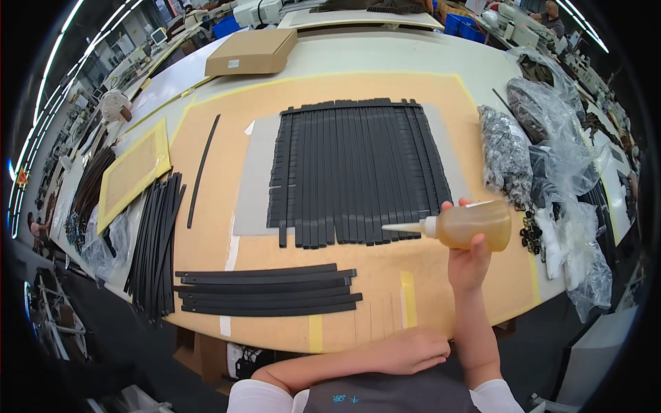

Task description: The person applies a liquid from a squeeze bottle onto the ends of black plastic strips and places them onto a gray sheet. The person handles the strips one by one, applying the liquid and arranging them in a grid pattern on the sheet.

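Closest to us is a dark gray apron (389, 396) with white sleeves on both sides. The left hand (421, 350) rests low, by the near edge of the table, with its fingers curled in; I cannot tell if anything is inside it. The right hand (471, 258) is up on the right, wrapped around a see-through bottle (475, 226) with yellow-brown liquid in it. The bottle is tipped on its side, and its thin pale spout (403, 227) points left, in front of the near ends of the big strip mat; I cannot tell if it touches them. The two hands are apart. On the near left, a few flat black strips (268, 290) lie sideways on the tan table top (385, 275). More dark strips (155, 241) hang in a bunch over the left edge, and one lone strip (204, 171) lies farther in. In the middle, the strip mat (358, 172) is made of many black strips side by side on a gray sheet (253, 193). Shiny plastic bags (551, 131) are piled on the right. Far off on the left sits a flat brown box (251, 53), and past it are blue bins (465, 27).
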`<action>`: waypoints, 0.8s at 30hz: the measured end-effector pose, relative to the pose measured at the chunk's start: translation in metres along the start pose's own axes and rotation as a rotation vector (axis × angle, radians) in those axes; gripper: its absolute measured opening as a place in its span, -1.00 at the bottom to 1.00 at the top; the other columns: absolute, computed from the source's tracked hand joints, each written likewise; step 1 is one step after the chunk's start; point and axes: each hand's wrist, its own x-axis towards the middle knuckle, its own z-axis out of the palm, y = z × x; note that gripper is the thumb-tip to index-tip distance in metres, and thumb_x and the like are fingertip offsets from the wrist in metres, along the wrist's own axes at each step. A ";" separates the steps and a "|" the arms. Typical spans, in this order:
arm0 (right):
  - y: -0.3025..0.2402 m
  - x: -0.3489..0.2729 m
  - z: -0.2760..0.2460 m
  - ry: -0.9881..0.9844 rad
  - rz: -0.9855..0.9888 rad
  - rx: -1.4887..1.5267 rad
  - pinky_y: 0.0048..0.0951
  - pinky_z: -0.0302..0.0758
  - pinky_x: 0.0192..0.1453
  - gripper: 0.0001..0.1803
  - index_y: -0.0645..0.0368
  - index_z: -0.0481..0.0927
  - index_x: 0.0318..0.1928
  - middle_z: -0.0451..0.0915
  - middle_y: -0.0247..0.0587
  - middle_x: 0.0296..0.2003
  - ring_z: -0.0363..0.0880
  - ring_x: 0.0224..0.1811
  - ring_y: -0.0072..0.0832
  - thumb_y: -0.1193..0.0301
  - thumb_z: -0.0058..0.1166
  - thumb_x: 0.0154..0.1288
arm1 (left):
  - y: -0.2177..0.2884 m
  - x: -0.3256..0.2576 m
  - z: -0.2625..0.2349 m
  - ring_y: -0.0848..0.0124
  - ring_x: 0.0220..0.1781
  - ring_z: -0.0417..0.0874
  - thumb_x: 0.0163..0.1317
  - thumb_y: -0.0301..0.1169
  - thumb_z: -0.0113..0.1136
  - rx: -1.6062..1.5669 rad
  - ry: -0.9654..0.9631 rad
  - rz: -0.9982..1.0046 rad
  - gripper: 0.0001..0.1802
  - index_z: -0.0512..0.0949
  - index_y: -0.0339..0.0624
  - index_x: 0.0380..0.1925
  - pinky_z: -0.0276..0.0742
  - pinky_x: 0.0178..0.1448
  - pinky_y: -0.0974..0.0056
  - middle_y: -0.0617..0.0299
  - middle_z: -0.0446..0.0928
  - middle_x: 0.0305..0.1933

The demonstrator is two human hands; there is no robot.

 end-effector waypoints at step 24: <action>0.000 -0.039 -0.075 0.134 0.057 0.017 -0.04 0.62 0.32 -0.13 0.14 0.31 0.39 0.38 -0.03 0.37 0.40 0.42 0.02 -0.13 0.29 0.28 | 0.037 -0.147 -0.184 0.23 -0.05 0.51 0.14 -0.51 0.41 0.747 0.274 -0.783 -0.80 0.60 -0.23 -0.26 0.50 0.05 0.19 0.20 0.55 -0.23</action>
